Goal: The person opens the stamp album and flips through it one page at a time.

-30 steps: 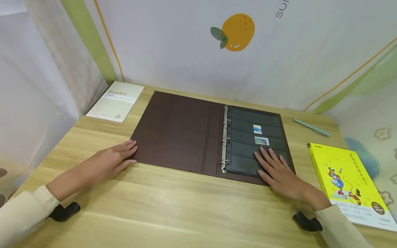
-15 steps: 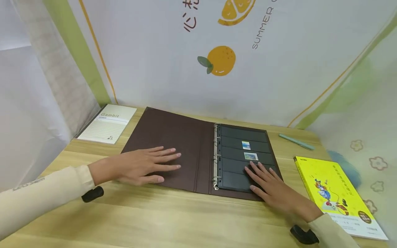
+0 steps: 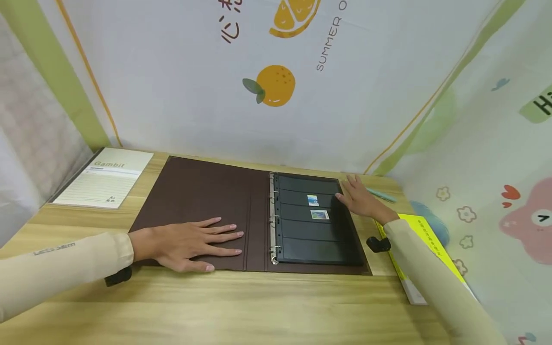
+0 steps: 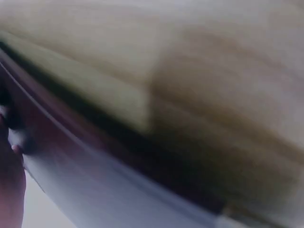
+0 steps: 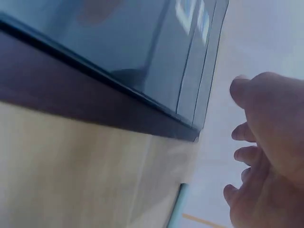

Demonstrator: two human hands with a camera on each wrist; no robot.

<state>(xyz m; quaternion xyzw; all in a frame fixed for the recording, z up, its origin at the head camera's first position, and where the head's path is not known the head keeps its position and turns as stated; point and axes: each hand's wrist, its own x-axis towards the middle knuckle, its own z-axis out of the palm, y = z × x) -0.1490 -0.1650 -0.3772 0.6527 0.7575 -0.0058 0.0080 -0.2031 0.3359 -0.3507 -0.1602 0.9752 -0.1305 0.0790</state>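
A dark brown ring binder (image 3: 207, 191) lies opened flat on the table. Black pocket pages (image 3: 319, 249) fill its right side, held by metal rings (image 3: 272, 219) along the spine. Two stamps sit in the pockets: a small upright one (image 3: 312, 200) and, just below, a wider one (image 3: 319, 214). My left hand (image 3: 189, 245) rests with fingers spread on the bare inner cover. At the binder's right edge, near its upper corner, is my right hand (image 3: 360, 197), its fingers extended; in the right wrist view the hand (image 5: 270, 142) holds nothing.
On the left lies a Gambit notebook (image 3: 103, 178). A pale green pen (image 3: 381, 195) is beyond the right hand, partly covered by it. The yellow book (image 3: 416, 225) at right is partly hidden under the right forearm. A printed curtain (image 3: 207, 115) hangs behind the table.
My left hand has gone from the binder's left edge onto the inner cover. My right hand has left the lower pocket page and moved up to the right edge. The head view has shifted.
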